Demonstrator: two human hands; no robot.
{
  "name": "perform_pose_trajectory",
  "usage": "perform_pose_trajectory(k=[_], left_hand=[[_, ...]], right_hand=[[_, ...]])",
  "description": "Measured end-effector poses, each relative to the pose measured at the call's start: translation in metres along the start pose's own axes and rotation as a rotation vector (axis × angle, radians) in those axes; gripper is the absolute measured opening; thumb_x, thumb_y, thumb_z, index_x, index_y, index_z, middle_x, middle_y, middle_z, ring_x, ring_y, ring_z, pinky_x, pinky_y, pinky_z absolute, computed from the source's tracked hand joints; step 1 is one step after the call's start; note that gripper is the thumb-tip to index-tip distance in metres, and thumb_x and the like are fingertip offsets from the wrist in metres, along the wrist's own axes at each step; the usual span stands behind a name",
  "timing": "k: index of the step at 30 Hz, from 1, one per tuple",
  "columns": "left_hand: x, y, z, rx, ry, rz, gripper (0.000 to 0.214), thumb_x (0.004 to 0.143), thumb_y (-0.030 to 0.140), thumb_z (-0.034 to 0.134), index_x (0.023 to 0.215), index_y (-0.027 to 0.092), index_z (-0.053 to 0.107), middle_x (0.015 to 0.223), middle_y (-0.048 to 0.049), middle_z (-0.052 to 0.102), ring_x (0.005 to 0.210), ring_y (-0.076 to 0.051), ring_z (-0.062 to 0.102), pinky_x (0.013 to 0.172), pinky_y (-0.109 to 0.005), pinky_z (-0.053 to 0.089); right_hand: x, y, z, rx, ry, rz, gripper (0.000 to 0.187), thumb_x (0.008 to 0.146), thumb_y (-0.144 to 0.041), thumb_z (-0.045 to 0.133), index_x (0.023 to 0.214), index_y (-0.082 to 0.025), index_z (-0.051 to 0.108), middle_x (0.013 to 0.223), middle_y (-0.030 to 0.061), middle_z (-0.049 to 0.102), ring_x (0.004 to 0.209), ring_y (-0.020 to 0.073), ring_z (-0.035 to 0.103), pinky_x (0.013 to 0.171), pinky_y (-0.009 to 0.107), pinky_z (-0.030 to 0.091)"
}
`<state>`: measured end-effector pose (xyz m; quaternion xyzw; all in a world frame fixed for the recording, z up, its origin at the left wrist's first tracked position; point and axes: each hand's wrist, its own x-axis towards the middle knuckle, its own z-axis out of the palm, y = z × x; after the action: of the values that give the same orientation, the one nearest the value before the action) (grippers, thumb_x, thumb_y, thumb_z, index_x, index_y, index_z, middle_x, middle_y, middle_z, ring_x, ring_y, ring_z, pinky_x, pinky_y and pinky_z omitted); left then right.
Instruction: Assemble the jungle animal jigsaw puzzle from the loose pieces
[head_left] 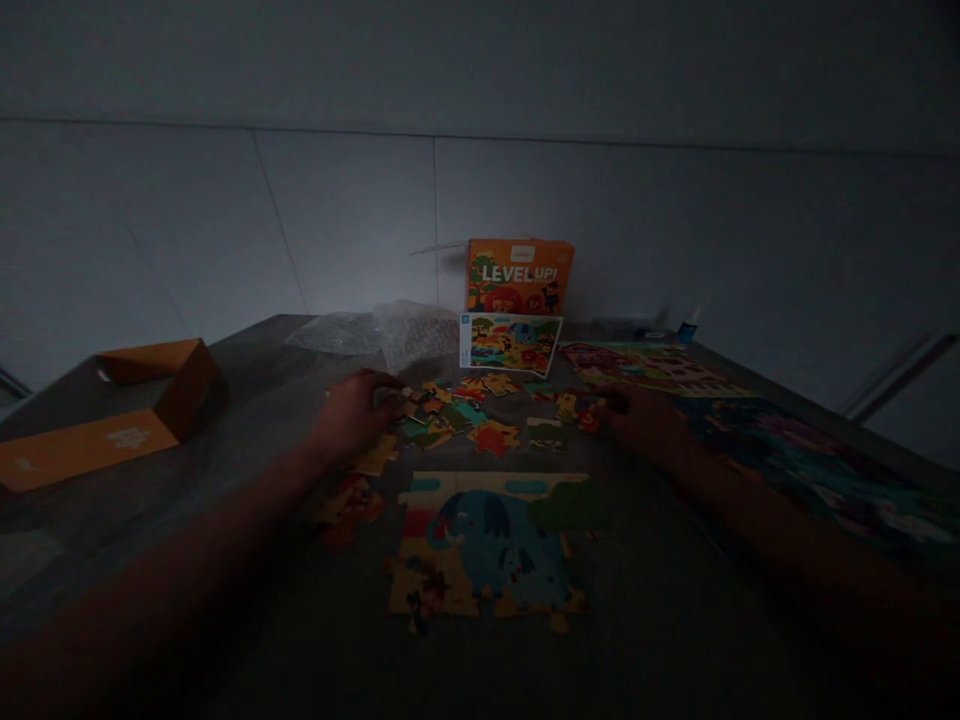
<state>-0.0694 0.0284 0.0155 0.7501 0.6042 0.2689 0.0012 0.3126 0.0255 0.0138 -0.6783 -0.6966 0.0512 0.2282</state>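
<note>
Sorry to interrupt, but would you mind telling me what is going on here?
Someone is working with loose jigsaw pieces on a table. The left hand is at the left side of the main cluster, the right hand at its right; whether either grips a piece is unclear in this dim light. Nearer the camera lies a partly joined elephant section. Beyond the cluster, a picture card stands before an orange box.

A dim room, possibly in a home, though that is uncertain. Pale grey wall panels with thin seams (345, 210) stand at twelve o'clock; a colourful animal jigsaw puzzle (510, 535) lies at six o'clock on a flat grey counter (247, 400).
</note>
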Motion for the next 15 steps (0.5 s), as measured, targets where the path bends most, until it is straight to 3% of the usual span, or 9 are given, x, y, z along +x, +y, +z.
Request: perform_pose_trajectory(k=[3,6,11,15], left_hand=[[0.007,-0.022,-0.006,0.05,0.017,-0.116,0.032,0.084,0.035,0.054,0.104,0.02,0.074,0.108,-0.0137,0.071,0.095,-0.032,0.068,0.086,-0.045,0.053],[0.008,-0.033,-0.007,0.045,-0.007,-0.123,0.039,0.084,0.047,0.057,0.106,0.02,0.073,0.106,-0.0143,0.073,0.095,-0.033,0.068,0.083,-0.044,0.053],[0.004,-0.027,-0.001,0.048,-0.151,0.065,0.053,0.08,0.058,0.061,0.119,0.023,0.068,0.12,-0.0116,0.069,0.114,-0.033,0.06,0.098,-0.046,0.045],[0.004,-0.022,0.004,0.057,-0.194,0.13,0.047,0.079,0.053,0.062,0.114,0.023,0.07,0.122,-0.0099,0.068,0.114,-0.031,0.061,0.105,-0.046,0.04]], right_hand=[[0.001,0.003,0.003,-0.05,0.01,0.023,0.035,0.087,-0.028,0.053,0.116,-0.016,0.068,0.102,0.0146,0.071,0.091,0.0303,0.066,0.073,0.037,0.048],[0.001,0.003,0.009,-0.079,0.011,0.01,0.034,0.087,-0.031,0.053,0.114,-0.018,0.069,0.102,0.0146,0.071,0.091,0.0321,0.066,0.072,0.038,0.049],[0.003,-0.002,0.02,-0.094,-0.052,-0.079,0.035,0.09,-0.036,0.048,0.107,-0.017,0.072,0.099,0.0141,0.071,0.088,0.0307,0.067,0.071,0.038,0.048],[0.005,-0.003,0.026,-0.131,0.004,-0.151,0.038,0.092,-0.04,0.045,0.109,-0.017,0.07,0.097,0.0131,0.069,0.089,0.0276,0.065,0.071,0.035,0.047]])
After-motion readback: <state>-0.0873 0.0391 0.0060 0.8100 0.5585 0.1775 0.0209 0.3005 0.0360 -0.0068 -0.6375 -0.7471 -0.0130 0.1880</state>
